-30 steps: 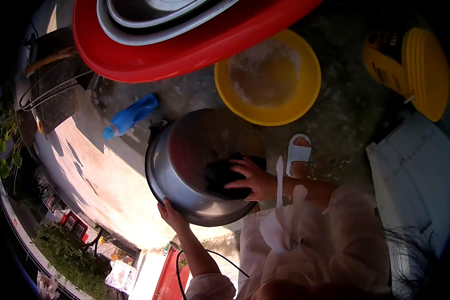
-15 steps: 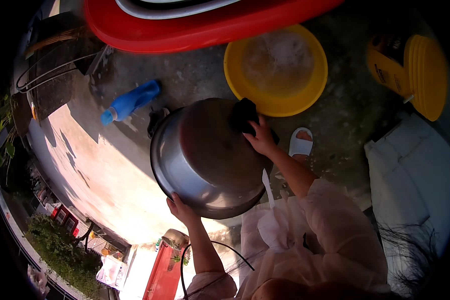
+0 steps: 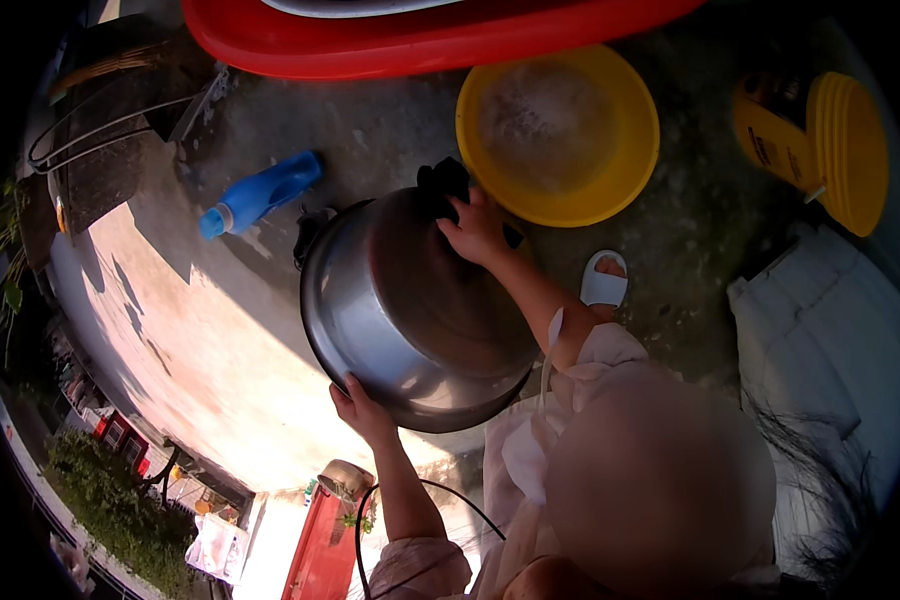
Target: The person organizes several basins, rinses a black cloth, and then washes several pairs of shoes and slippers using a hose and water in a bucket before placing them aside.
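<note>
Nearby, yellow basin [image 3: 575, 212], blue bottle [image 3: 265, 192] flank metal pot [image 3: 400, 320]; left hand [image 3: 366, 410] clamped on rim [image 3: 310, 330], right hand [image 3: 477, 230] on black cloth [image 3: 442, 180]

Silver-grey pot [image 3: 370, 320], black cloth [image 3: 444, 180], yellow basin [image 3: 630, 190], blue bottle [image 3: 270, 192], red tub [image 3: 420, 55]

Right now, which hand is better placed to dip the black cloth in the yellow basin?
Probably the right: the right hand has the cloth near the basin, while the left hand grips the pot at its edge, farther away.
</note>
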Demonstrator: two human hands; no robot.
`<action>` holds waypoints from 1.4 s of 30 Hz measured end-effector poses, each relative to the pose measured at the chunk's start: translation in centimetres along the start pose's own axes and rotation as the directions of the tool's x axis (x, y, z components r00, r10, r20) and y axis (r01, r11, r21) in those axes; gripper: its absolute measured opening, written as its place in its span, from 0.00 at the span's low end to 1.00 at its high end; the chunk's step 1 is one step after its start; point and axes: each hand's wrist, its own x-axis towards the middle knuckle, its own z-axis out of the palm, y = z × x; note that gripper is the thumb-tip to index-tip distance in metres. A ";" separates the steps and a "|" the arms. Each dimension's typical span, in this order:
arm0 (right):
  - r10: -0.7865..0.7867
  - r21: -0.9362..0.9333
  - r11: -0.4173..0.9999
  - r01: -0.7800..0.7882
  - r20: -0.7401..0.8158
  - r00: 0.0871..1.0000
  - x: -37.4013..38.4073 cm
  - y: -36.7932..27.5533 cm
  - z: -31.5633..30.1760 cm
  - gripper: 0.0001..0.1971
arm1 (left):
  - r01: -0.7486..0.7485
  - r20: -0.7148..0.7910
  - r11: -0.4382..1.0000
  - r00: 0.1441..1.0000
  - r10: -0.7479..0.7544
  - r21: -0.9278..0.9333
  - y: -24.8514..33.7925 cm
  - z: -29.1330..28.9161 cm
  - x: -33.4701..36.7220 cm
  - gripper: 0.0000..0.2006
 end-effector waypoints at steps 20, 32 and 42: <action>-0.044 0.179 0.984 0.023 0.112 0.993 -16.3 5.8 -4.3 0.25 | 0.110 -0.109 0.982 0.986 -0.128 -0.152 -2.1 -0.6 -1.2 0.16; 0.188 -0.033 0.982 -0.185 0.150 0.971 -5.8 5.7 -9.2 0.23 | 0.271 0.058 0.864 0.960 -0.273 -0.425 2.5 1.5 -4.2 0.18; 0.029 0.152 0.985 -0.085 0.338 0.941 -15.0 -3.8 -23.1 0.39 | 0.037 -0.083 0.864 0.992 -0.091 -0.502 12.9 0.3 -9.5 0.16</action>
